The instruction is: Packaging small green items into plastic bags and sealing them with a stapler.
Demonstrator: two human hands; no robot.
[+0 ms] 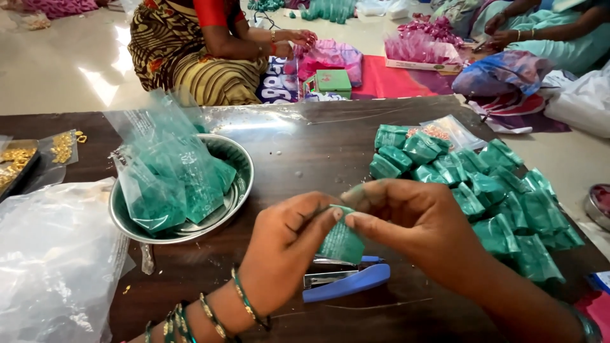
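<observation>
Two hands' grip pinches the green packet (341, 242) at its top.

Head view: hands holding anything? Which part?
Both. The left hand and right hand pinch one small green packet at its top edge, between thumbs and fingers, above the blue stapler.

Head-worn view, angled down, close over dark table (305, 146).
</observation>
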